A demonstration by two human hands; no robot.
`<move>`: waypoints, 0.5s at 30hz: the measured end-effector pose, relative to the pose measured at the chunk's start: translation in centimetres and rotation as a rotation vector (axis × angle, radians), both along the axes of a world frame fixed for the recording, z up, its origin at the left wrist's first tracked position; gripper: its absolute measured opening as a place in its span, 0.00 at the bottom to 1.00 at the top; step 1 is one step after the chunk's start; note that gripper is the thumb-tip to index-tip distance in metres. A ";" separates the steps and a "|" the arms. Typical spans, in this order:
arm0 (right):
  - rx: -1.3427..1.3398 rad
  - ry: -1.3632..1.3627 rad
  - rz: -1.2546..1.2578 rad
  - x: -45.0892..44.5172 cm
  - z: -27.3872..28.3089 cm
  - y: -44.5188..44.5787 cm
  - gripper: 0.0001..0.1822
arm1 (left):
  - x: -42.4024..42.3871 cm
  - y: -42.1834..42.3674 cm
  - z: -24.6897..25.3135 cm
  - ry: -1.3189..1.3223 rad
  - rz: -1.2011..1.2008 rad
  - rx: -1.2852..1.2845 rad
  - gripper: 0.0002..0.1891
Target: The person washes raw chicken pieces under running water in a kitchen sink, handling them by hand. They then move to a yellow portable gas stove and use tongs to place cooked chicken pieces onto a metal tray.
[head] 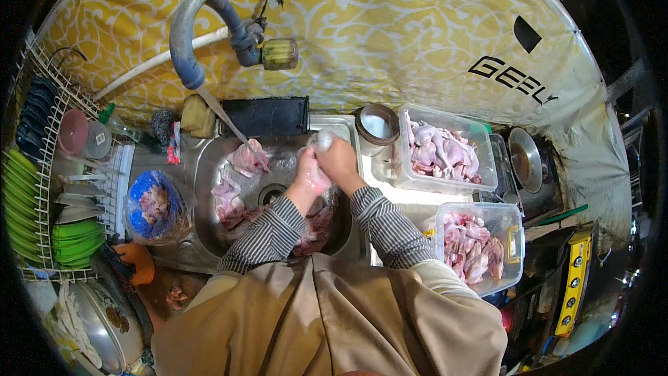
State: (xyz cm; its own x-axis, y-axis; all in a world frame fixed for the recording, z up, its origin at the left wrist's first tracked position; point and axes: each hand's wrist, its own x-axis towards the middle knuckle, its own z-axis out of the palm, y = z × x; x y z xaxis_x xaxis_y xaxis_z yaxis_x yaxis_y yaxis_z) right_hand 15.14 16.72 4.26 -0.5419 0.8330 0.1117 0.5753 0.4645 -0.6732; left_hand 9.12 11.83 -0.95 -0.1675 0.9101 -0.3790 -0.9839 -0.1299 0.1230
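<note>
Over the right side of a steel sink basin (284, 154), my left hand (311, 172) and my right hand (335, 157) are pressed together. A pale, wet, foamy-looking patch (324, 140) shows at the fingers; whether it is foam or a held thing I cannot tell. My left hand glistens with water. Raw chicken pieces lie on the basin's left side, one (247, 157) under the water stream and another (228, 201) below it. More raw meat (315, 227) lies below my wrists, partly hidden by my sleeves. Water runs from a curved grey faucet (190, 26).
Two clear plastic boxes of raw chicken, one upper (443, 187) and one lower (480, 288), stand on the right. A round tub of white contents (377, 125) adjoins the sink. Left are a blue bag with meat (136, 193) and a white wire dish rack (49, 167).
</note>
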 end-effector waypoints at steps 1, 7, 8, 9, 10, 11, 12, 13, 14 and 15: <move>0.029 0.063 0.058 0.2 -0.3 -0.7 0.14 | -0.6 0.0 0.7 0.015 0.016 0.019 0.20; 0.053 0.075 -0.061 0.6 -0.5 -0.4 0.16 | 0.3 0.5 0.7 0.343 0.023 -0.005 0.30; 0.178 0.091 -0.036 0.7 -0.6 0.1 0.17 | 1.0 0.5 0.4 0.339 0.009 -0.022 0.29; 0.211 0.144 0.016 0.8 -1.2 0.7 0.16 | 1.5 0.7 1.1 0.312 0.014 -0.081 0.29; 0.243 0.197 0.069 0.8 -1.7 1.2 0.16 | 1.9 0.8 1.8 0.287 0.019 -0.141 0.28; 0.277 0.249 0.122 0.9 -2.3 1.7 0.16 | 2.1 1.0 2.5 0.261 0.025 -0.201 0.27; -0.182 0.513 0.056 0.1 -2.8 1.1 0.15 | 1.0 1.8 -0.2 0.305 0.054 -0.173 0.28; -0.258 0.529 0.154 -0.8 -2.6 0.0 0.15 | -1.3 2.5 -5.4 0.345 0.116 -0.158 0.29; -0.332 0.545 0.230 -1.1 -2.8 -0.7 0.14 | -2.5 3.0 -8.5 0.387 0.156 -0.143 0.31; -0.394 0.564 0.268 -0.9 -3.3 -0.4 0.14 | -1.8 2.8 -7.6 0.376 0.087 -0.196 0.30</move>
State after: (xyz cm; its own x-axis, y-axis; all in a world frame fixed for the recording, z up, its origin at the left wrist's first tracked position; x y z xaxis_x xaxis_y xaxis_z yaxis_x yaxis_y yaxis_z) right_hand 14.29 16.29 0.95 -0.6812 0.7158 0.1536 -0.0072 0.2032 -0.9791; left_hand 7.35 14.65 -8.54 -0.3999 0.8036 -0.4407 -0.8521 -0.1489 0.5018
